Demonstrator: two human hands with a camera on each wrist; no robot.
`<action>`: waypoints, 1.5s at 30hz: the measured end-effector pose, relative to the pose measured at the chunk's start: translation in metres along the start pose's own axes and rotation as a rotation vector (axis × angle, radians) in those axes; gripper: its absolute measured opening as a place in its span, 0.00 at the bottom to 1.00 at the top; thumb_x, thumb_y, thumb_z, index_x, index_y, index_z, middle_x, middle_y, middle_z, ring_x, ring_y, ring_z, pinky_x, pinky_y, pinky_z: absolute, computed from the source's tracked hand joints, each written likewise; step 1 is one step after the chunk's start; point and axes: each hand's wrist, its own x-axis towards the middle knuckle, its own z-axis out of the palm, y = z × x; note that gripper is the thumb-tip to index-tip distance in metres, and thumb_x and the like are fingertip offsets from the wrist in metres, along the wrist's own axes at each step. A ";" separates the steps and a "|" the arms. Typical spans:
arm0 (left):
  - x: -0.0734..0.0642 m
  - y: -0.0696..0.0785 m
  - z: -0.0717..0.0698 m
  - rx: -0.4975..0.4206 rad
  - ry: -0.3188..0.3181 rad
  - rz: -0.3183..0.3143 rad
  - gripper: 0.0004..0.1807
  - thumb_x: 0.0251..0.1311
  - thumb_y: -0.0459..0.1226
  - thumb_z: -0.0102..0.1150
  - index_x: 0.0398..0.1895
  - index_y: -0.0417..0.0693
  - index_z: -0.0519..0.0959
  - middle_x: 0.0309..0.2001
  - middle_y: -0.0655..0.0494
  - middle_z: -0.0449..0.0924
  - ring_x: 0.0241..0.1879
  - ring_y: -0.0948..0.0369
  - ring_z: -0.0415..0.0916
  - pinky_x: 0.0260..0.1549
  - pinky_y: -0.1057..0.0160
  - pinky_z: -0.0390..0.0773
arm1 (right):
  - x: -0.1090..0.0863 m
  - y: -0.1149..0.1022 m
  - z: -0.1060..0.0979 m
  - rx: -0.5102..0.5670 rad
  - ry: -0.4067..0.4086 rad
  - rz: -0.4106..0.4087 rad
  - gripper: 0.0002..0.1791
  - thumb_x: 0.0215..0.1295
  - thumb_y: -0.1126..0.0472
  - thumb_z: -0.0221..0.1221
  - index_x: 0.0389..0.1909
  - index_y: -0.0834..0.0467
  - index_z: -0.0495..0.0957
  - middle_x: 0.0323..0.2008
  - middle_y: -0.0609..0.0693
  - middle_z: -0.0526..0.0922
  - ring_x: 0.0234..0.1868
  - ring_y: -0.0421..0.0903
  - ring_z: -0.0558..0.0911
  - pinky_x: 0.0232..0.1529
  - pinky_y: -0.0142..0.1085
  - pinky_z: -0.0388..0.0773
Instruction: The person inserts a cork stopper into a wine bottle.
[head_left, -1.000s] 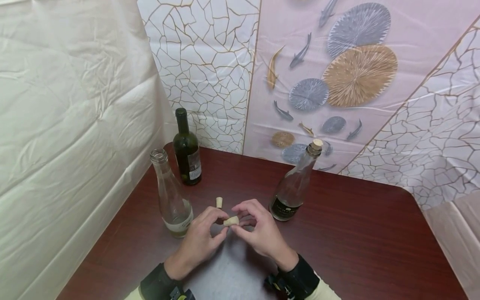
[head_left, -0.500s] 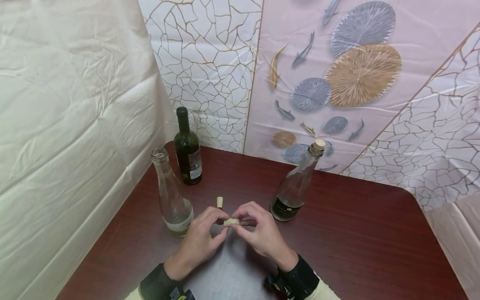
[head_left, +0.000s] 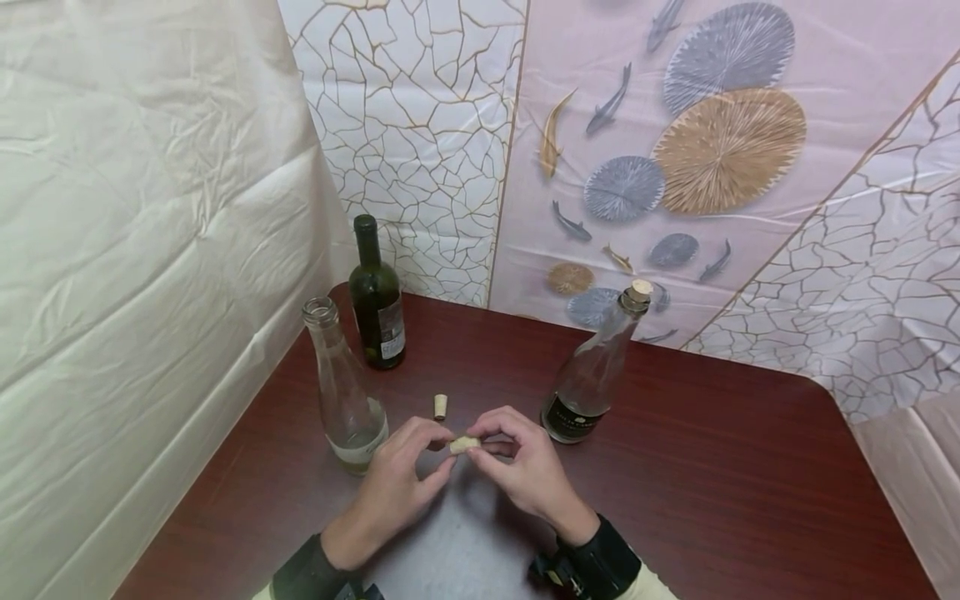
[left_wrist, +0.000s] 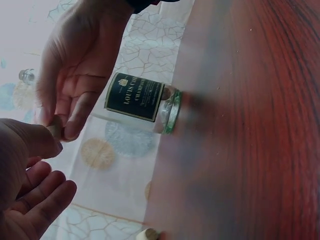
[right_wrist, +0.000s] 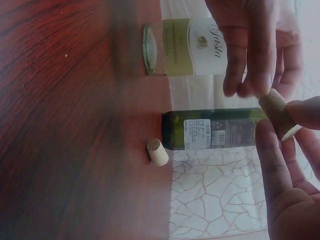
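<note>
A pale tapered cork (head_left: 464, 445) is held in the air between both hands, lying roughly sideways in the head view. My right hand (head_left: 528, 467) pinches it with thumb and fingertips, plainest in the right wrist view. At the cork's other end, the thumb and index finger of my left hand (head_left: 393, 479) pinch it; the left hand's other fingers spread loosely in the left wrist view. Just beyond the hands a second cork (head_left: 440, 407) stands on the table. Left of my left hand is a clear bottle (head_left: 341, 400) with an uncorked mouth.
On the dark red table (head_left: 735, 450), a green bottle (head_left: 377, 308) stands at the back left. Right of the hands, another clear bottle (head_left: 592, 375) with a black label has a cork (head_left: 641, 288) in its mouth. Patterned cloth (head_left: 420, 150) hangs behind.
The held cork has turned slightly between the fingers. My left hand has shifted a little toward me, and the standing cork's base now shows. The bottles have stayed put.
</note>
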 end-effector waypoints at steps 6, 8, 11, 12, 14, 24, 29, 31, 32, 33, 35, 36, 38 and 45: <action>0.001 0.005 -0.022 -0.028 0.068 0.066 0.22 0.49 0.30 0.79 0.48 0.47 0.82 0.43 0.59 0.83 0.42 0.63 0.81 0.45 0.73 0.79 | -0.001 -0.001 -0.002 0.047 0.018 0.002 0.08 0.66 0.69 0.69 0.45 0.60 0.85 0.48 0.60 0.83 0.46 0.44 0.88 0.47 0.35 0.88; 0.003 0.007 -0.032 -0.045 0.108 0.102 0.21 0.49 0.30 0.79 0.48 0.46 0.83 0.42 0.57 0.83 0.40 0.63 0.80 0.44 0.73 0.79 | -0.001 -0.002 -0.002 0.057 0.021 0.012 0.09 0.65 0.69 0.69 0.45 0.61 0.85 0.48 0.60 0.83 0.46 0.44 0.87 0.47 0.34 0.88; 0.009 0.010 -0.048 -0.072 0.186 0.163 0.13 0.58 0.35 0.75 0.45 0.43 0.83 0.40 0.54 0.84 0.38 0.62 0.80 0.42 0.72 0.79 | -0.001 -0.003 -0.002 0.070 0.022 0.023 0.09 0.65 0.70 0.69 0.45 0.62 0.85 0.48 0.61 0.83 0.46 0.43 0.87 0.47 0.34 0.88; 0.011 0.011 -0.054 -0.080 0.220 0.187 0.11 0.62 0.37 0.73 0.44 0.43 0.84 0.39 0.53 0.84 0.37 0.61 0.80 0.40 0.72 0.80 | -0.001 -0.003 -0.002 0.075 0.023 0.025 0.09 0.65 0.70 0.69 0.45 0.63 0.85 0.48 0.61 0.83 0.46 0.42 0.87 0.47 0.33 0.88; 0.016 0.013 -0.067 -0.104 0.306 0.245 0.12 0.67 0.41 0.69 0.39 0.39 0.84 0.35 0.50 0.84 0.34 0.60 0.79 0.37 0.72 0.80 | -0.001 -0.004 -0.002 0.083 0.025 0.027 0.09 0.64 0.70 0.69 0.45 0.65 0.85 0.48 0.62 0.83 0.47 0.40 0.87 0.47 0.33 0.88; 0.037 0.021 -0.110 -0.286 0.771 0.231 0.18 0.54 0.30 0.76 0.33 0.20 0.78 0.33 0.41 0.80 0.42 0.62 0.78 0.48 0.71 0.78 | -0.003 -0.006 -0.002 0.089 0.034 0.060 0.10 0.64 0.70 0.69 0.45 0.65 0.85 0.48 0.62 0.82 0.46 0.39 0.87 0.47 0.33 0.88; 0.036 0.014 -0.116 -0.294 0.684 -0.064 0.28 0.43 0.17 0.74 0.50 0.19 0.75 0.48 0.53 0.76 0.49 0.62 0.76 0.53 0.70 0.77 | -0.005 -0.006 -0.001 0.082 0.028 0.079 0.11 0.65 0.69 0.69 0.46 0.68 0.85 0.49 0.61 0.83 0.47 0.37 0.86 0.48 0.33 0.88; 0.037 0.011 -0.117 -0.267 0.630 -0.153 0.33 0.40 0.15 0.75 0.55 0.23 0.74 0.50 0.58 0.75 0.50 0.63 0.75 0.54 0.71 0.76 | -0.005 -0.006 -0.001 0.079 0.028 0.082 0.11 0.65 0.69 0.69 0.47 0.68 0.84 0.49 0.61 0.83 0.47 0.37 0.86 0.48 0.33 0.88; 0.039 0.011 -0.117 -0.254 0.607 -0.189 0.34 0.41 0.16 0.76 0.56 0.25 0.75 0.50 0.59 0.75 0.50 0.63 0.76 0.54 0.72 0.76 | -0.005 -0.005 -0.001 0.076 0.028 0.083 0.12 0.65 0.69 0.69 0.47 0.69 0.84 0.49 0.61 0.83 0.46 0.37 0.86 0.48 0.32 0.87; 0.040 0.010 -0.117 -0.242 0.589 -0.220 0.35 0.42 0.17 0.77 0.58 0.27 0.75 0.50 0.60 0.76 0.50 0.63 0.76 0.54 0.73 0.76 | -0.006 -0.005 -0.001 0.072 0.029 0.084 0.12 0.65 0.68 0.69 0.47 0.68 0.85 0.49 0.61 0.83 0.46 0.37 0.86 0.48 0.32 0.87; 0.044 0.009 -0.116 -0.227 0.558 -0.268 0.35 0.44 0.20 0.78 0.60 0.31 0.75 0.49 0.62 0.76 0.50 0.63 0.76 0.54 0.74 0.76 | -0.006 -0.005 -0.001 0.064 0.029 0.084 0.12 0.65 0.68 0.69 0.47 0.68 0.85 0.49 0.61 0.83 0.46 0.38 0.87 0.48 0.32 0.87; 0.046 0.009 -0.116 -0.222 0.545 -0.288 0.35 0.46 0.22 0.78 0.60 0.32 0.75 0.49 0.63 0.76 0.50 0.64 0.76 0.54 0.74 0.75 | -0.006 -0.004 -0.001 0.062 0.028 0.083 0.12 0.65 0.67 0.69 0.47 0.67 0.85 0.49 0.60 0.83 0.46 0.38 0.87 0.48 0.32 0.87; 0.048 0.009 -0.115 -0.219 0.525 -0.315 0.34 0.48 0.24 0.79 0.61 0.33 0.75 0.49 0.65 0.76 0.50 0.64 0.76 0.53 0.75 0.75 | -0.006 -0.004 -0.002 0.057 0.027 0.085 0.11 0.65 0.67 0.69 0.47 0.66 0.85 0.49 0.60 0.83 0.46 0.38 0.87 0.48 0.32 0.87; 0.050 0.009 -0.112 -0.185 0.488 -0.362 0.31 0.51 0.26 0.77 0.59 0.33 0.75 0.48 0.71 0.75 0.47 0.68 0.75 0.49 0.78 0.74 | -0.008 -0.003 -0.002 0.045 0.034 0.093 0.11 0.66 0.68 0.69 0.47 0.68 0.85 0.48 0.60 0.83 0.46 0.35 0.86 0.48 0.33 0.88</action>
